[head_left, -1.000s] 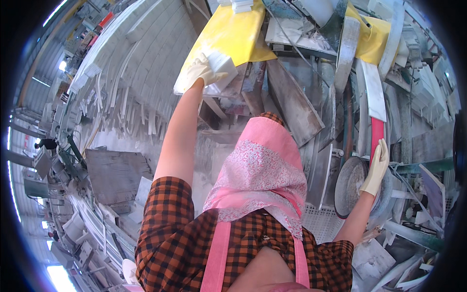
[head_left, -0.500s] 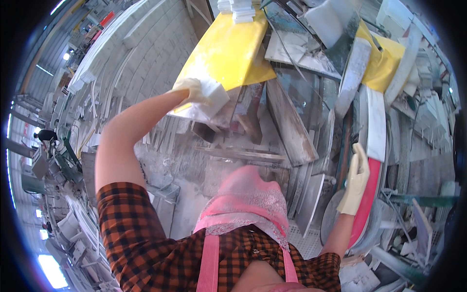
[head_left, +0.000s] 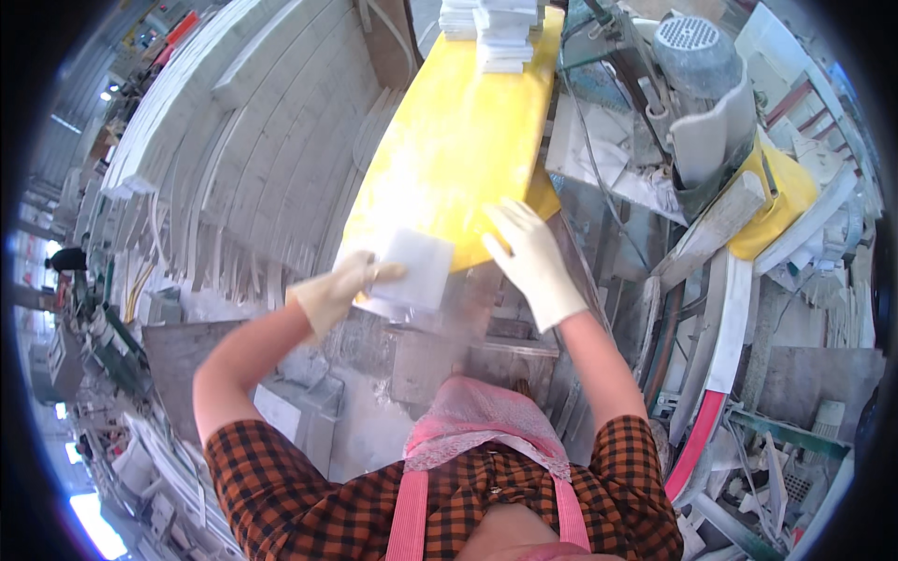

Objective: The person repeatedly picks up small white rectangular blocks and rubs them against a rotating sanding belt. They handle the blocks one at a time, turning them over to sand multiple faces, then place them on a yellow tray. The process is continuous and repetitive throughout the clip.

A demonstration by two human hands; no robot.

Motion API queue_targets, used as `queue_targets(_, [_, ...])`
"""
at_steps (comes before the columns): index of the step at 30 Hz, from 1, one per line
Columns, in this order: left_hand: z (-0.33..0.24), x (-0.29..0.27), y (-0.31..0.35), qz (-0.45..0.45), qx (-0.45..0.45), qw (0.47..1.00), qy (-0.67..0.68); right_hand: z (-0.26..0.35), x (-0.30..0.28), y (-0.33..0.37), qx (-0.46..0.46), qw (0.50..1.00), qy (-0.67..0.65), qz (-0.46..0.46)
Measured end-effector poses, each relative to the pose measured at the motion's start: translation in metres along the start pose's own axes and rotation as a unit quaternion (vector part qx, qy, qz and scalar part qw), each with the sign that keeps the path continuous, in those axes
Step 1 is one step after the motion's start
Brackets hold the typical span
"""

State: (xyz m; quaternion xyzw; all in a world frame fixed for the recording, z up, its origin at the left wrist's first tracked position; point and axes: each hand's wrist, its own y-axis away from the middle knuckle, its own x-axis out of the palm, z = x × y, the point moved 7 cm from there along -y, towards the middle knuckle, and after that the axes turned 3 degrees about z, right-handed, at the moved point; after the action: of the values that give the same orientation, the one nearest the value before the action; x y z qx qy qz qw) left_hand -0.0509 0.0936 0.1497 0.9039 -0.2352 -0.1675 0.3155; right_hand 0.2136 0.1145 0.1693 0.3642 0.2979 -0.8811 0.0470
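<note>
My left hand [head_left: 348,285], in a cream glove, grips the left side of a square white tile [head_left: 417,267], thumb across its face. The tile is at the near end of a table covered by a yellow sheet [head_left: 440,140]; whether it rests on the sheet I cannot tell. Just right of the tile, my right hand [head_left: 533,257], gloved alike, is open with fingers stretched toward the sheet's edge and holds nothing. At the table's far end stand stacks of white tiles [head_left: 505,37].
Long pale slabs [head_left: 290,140] lean in rows at the left. A motor with a round vented cover [head_left: 692,42] stands at the upper right. Below it runs a curved white and red strip [head_left: 697,439]. A second yellow sheet [head_left: 776,201] hangs beside it.
My right hand has swung from beside the red strip over to the table's near end. My left hand keeps hold of the tile, whose broad face now shows. The view has shifted.
</note>
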Motion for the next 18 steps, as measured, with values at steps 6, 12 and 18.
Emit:
queue_targets(6, [0.034,-0.016,-0.017,0.013,0.079,0.971,0.225,-0.014,0.073,-0.047,0.005,0.99,0.084,0.11])
queue_targets(12, [-0.065,-0.081,-0.054,-0.066,0.159,0.958,0.231,-0.022,0.091,-0.041,-0.001,0.986,0.125,0.112])
queue_targets(18, [-0.284,-0.124,-0.133,-0.104,0.321,0.93,0.148,-0.022,0.087,-0.043,0.0,0.989,0.109,0.101])
